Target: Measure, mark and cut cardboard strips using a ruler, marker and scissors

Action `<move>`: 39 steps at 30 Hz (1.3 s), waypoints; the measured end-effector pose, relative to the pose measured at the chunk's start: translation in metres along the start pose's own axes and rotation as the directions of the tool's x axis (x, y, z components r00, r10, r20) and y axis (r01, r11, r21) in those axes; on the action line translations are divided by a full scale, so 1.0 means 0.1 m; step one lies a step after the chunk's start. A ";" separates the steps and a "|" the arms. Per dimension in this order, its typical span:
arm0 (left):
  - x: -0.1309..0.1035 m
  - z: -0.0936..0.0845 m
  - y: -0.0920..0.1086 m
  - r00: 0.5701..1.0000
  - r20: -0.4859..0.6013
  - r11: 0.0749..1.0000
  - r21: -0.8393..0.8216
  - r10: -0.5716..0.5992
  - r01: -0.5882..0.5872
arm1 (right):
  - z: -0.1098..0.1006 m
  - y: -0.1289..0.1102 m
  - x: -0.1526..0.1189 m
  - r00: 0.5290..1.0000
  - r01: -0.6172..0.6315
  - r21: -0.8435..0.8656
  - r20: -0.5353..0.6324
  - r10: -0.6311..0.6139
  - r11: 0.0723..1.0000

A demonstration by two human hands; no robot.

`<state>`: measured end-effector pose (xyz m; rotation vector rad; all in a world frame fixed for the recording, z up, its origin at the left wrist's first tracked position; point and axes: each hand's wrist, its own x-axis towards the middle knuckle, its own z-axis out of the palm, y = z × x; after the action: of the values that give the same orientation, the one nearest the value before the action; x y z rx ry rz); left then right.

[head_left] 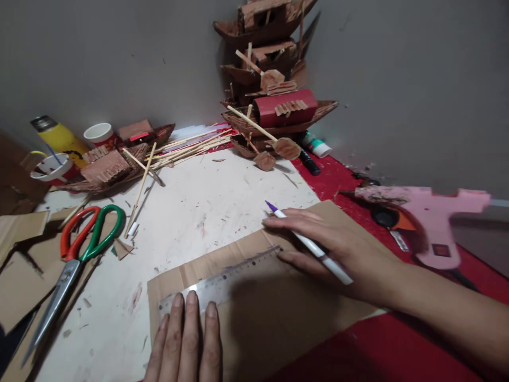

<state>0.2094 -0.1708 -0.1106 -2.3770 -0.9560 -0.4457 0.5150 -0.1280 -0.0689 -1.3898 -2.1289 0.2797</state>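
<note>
Four fingers (212, 323) of the left hand (183, 345) are seen in the head view; they lie flat, slightly apart, upon one clear ruler (238, 276), pressing it and not gripping it. The right hand (345, 239) holds one white pen (338, 271) between its fingers, with the purple tip directed toward the far side. The ruler lies on one brown cardboard sheet (274, 323), near its far edge.

On the left are one pair of scissors (70, 273), several cardboard scraps (24, 292), two cups (107, 139), one yellow bottle (59, 140) and two model boats (105, 170). At least four more boats stand piled in the corner (286, 111), with at least three paddles (286, 148). Thin sticks (191, 151) are too many to count. On the right are one black marker (309, 162) and one pink glue gun (437, 223).

The table (230, 212) is white and red, dotted with small bits; behind it rises a grey wall (119, 58).
</note>
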 end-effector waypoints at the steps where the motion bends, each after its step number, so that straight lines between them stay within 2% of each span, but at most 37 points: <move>1: -0.01 -0.02 0.00 0.999 0.032 1.000 0.004 0.003 -0.003 | -0.01 -0.04 -0.01 0.999 -0.038 0.032 -0.036 0.039 0.999; 4: -0.03 -0.08 0.01 0.993 0.114 1.000 -0.004 -0.008 0.008 | -0.11 -0.20 -0.01 0.968 -0.190 0.203 -0.122 0.217 0.961; 6: -0.03 -0.12 0.01 0.986 0.163 0.999 -0.036 -0.020 0.026 | -0.20 -0.34 0.04 0.948 -0.262 0.306 -0.097 0.304 0.915; 10: 0.00 -0.18 -0.03 0.982 0.190 0.995 -0.100 -0.012 0.032 | -0.26 -0.61 0.25 0.967 -0.256 0.485 0.110 0.232 0.836; 12: 0.02 -0.20 -0.04 0.985 0.174 0.992 -0.122 -0.004 0.026 | -0.16 -0.73 0.38 0.954 -0.295 0.545 0.218 0.207 0.785; 13: 0.02 -0.20 -0.04 0.986 0.166 0.992 -0.127 -0.004 0.026 | -0.09 -0.79 0.45 0.949 -0.316 0.599 0.218 0.230 0.736; 14: 0.02 -0.20 -0.04 0.987 0.158 0.992 -0.126 -0.008 0.028 | 0.00 -0.83 0.51 0.933 -0.359 0.650 0.271 0.236 0.670; 16: 0.02 -0.18 -0.02 0.989 0.142 0.993 -0.109 -0.026 0.042 | 0.18 -0.91 0.63 0.879 -0.470 0.681 0.422 0.223 0.561; 18: 0.01 -0.15 0.00 0.990 0.132 0.994 -0.095 -0.047 0.059 | 0.34 -0.96 0.73 0.831 -0.553 0.703 0.506 0.231 0.448; 20: 0.00 -0.12 0.03 0.990 0.126 0.992 -0.098 -0.064 0.077 | 0.45 -0.98 0.80 0.799 -0.599 0.699 0.557 0.228 0.390; 23: -0.02 -0.09 0.08 0.990 0.105 0.987 -0.121 -0.098 0.110 | 0.55 -0.99 0.86 0.803 -0.586 0.707 0.571 0.169 0.396; 29: -0.07 -0.07 0.12 0.985 0.127 0.984 -0.126 -0.113 0.129 | 0.61 -1.00 0.90 0.847 -0.473 0.714 0.531 0.042 0.517; 34: -0.09 -0.08 0.12 0.981 0.155 0.982 -0.131 -0.119 0.140 | 0.65 -0.99 0.92 0.870 -0.405 0.700 0.493 0.013 0.588; 39: -0.08 -0.09 0.13 0.980 0.155 0.978 -0.146 -0.126 0.149 | 0.65 -1.00 0.93 0.857 -0.419 0.673 0.516 0.020 0.610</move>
<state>0.2119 -0.1881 -0.1114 -2.5220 -1.1974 -0.4180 0.3745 -0.0802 -0.0426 -1.0928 -1.7472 1.5839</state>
